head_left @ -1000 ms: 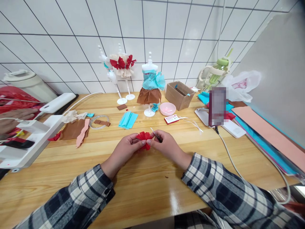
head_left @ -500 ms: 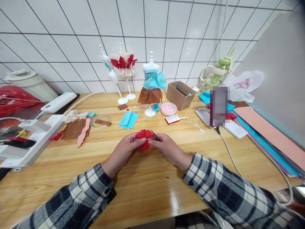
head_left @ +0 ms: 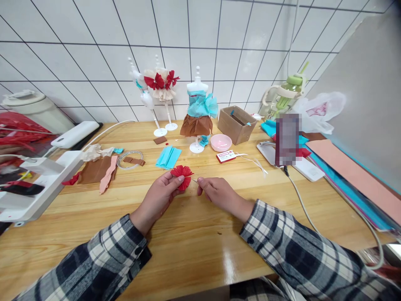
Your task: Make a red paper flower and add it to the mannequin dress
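Between the thumb and fingers of my left hand (head_left: 161,196) is a round, pleated red paper piece (head_left: 184,172), held above the table's middle. To its right, my right hand (head_left: 221,193) pinches a thin, pointed metal tool (head_left: 194,181), whose tip is close to the red edge; most of the tool is hidden in the fingers. Beyond my hands lies folded turquoise paper (head_left: 168,157). A small mannequin (head_left: 198,88) wears a turquoise top and a brown skirt.
Two more mannequins stand behind, one with red bows (head_left: 161,80). Around are a cardboard box (head_left: 237,124), a pink bowl (head_left: 221,143), a phone (head_left: 287,140), a power strip (head_left: 34,184) and brown paper (head_left: 95,170). Another person's hand (head_left: 9,154) shows at far left.
My left hand and the red piece have moved slightly left, opening a gap to my right hand. The dark tool parts seen at my right fingers are now hidden. Another hand has appeared at far left.
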